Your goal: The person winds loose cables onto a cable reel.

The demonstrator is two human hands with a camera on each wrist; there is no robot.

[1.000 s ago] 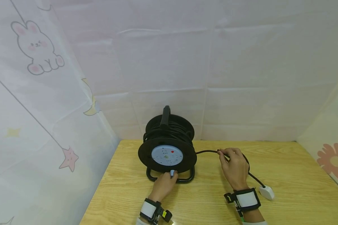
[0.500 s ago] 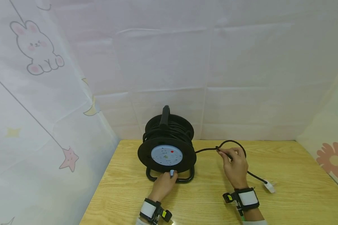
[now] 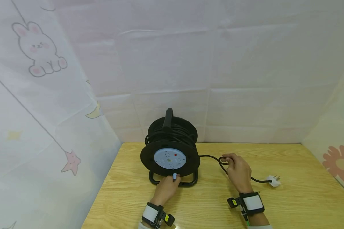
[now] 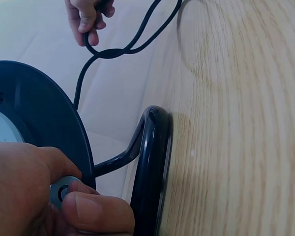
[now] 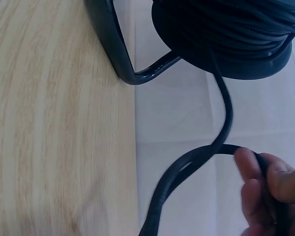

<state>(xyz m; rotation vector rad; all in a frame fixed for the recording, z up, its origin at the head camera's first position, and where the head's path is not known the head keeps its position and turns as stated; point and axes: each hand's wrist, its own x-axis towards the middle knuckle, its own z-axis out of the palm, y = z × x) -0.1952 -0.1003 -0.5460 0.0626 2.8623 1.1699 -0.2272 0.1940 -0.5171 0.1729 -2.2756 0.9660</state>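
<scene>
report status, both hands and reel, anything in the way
Left hand gripping pale blue knob; right hand holding black cable. Reel standing on its frame, white plug not wound in. Cable crosses itself beside right hand, possible snag.

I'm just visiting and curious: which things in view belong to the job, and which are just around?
In the job:
cable reel
pale blue knob, gripped by the left hand
black cable, held by the right hand
white plug

Just around:
wooden table
printed backdrop
wrist bands

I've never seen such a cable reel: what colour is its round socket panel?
The socket panel is pale blue, best seen in the head view.
</scene>
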